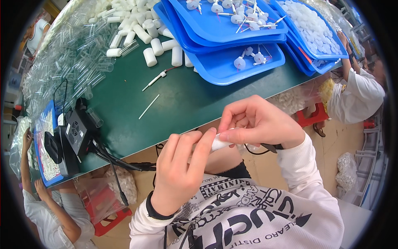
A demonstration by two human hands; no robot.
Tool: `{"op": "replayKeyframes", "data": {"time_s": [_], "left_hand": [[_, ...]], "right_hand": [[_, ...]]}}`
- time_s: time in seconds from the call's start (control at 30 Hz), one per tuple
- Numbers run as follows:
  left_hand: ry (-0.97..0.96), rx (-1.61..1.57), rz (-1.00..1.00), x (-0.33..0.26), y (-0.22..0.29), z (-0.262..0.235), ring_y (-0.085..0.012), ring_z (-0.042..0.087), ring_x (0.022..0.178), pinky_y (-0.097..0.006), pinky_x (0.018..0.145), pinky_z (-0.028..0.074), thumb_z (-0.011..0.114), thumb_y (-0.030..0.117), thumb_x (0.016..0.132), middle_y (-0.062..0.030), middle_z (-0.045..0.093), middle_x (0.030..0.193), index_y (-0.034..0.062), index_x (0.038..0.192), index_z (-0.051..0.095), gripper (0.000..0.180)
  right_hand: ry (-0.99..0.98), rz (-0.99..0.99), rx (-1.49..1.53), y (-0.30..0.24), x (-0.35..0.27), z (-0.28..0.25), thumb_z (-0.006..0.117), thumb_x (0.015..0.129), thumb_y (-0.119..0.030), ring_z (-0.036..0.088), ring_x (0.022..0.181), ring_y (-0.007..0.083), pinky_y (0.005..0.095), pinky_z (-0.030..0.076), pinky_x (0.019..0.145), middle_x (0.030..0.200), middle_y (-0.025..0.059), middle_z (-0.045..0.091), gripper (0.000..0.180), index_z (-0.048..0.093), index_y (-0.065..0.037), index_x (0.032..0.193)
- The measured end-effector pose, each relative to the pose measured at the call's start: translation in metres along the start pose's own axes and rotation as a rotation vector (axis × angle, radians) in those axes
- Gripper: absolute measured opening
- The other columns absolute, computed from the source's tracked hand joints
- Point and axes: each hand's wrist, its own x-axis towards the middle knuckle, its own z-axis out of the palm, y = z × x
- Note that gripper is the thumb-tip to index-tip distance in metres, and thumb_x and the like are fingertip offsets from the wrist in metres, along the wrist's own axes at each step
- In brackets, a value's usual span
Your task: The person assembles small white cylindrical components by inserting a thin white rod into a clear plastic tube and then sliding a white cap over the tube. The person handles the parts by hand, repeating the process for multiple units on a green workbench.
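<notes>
Two hands work just in front of the green bench (182,103). The right hand (259,122) and left hand (180,170) are both closed on one small white cylindrical piece (218,143), held between them near the bench's edge; fingers hide most of it. At least four stacked blue plastic trays (224,68) sit at the far right, edges cut off. Clear tubes (78,54) and white cylinders (151,41) form uncountable heaps at the far left. Two thin white sticks (149,106) lie loose. One black box-shaped device (76,130) stands at the left.
</notes>
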Motion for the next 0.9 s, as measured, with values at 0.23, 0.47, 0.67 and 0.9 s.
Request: {"op": "replayKeyframes", "data": {"time_s": [0.23,0.47,0.67,0.9], "left_hand": [[0.027,-0.381,-0.309,-0.001,0.002,-0.013,-0.025,0.054,0.07,-0.032,0.062,0.045,0.065,-0.005,0.07,-0.0121,0.055,0.084,-0.0019,0.106,0.058,0.037],[0.011,-0.418,-0.193,0.009,0.005,-0.003,-0.0259,0.056,0.072,-0.031,0.062,0.046,0.066,-0.003,0.072,-0.0125,0.057,0.085,-0.0036,0.109,0.057,0.038],[0.165,-0.448,-0.291,0.001,0.007,-0.004,-0.0258,0.06,0.069,-0.03,0.059,0.049,0.071,-0.001,0.07,-0.0127,0.062,0.086,-0.0033,0.098,0.057,0.031],[0.183,-0.39,-0.132,0.001,0.005,0.0,-0.0259,0.06,0.066,-0.03,0.055,0.047,0.07,-0.004,0.067,-0.0145,0.063,0.083,-0.0027,0.095,0.057,0.031]], "right_hand": [[0.225,-0.347,0.205,0.008,-0.021,0.008,0.065,0.076,0.002,0.062,0.079,0.0142,0.0249,0.05,0.071,0.091,0.012,0.065,0.021,0.062,0.005,0.097],[0.328,-0.575,0.179,0.028,-0.005,0.028,0.066,0.076,0.004,0.063,0.082,0.0155,0.0243,0.051,0.073,0.088,0.013,0.066,0.017,0.068,0.003,0.093],[0.409,-0.607,0.05,0.024,-0.006,0.034,0.07,0.068,0.006,0.062,0.075,0.0158,0.0251,0.047,0.063,0.089,0.0141,0.066,0.026,0.068,0.003,0.094],[0.349,-0.677,-0.181,0.025,-0.002,0.025,0.071,0.071,-0.001,0.064,0.072,0.0154,0.0236,0.049,0.063,0.082,0.0107,0.067,0.019,0.07,-0.001,0.09]]}}
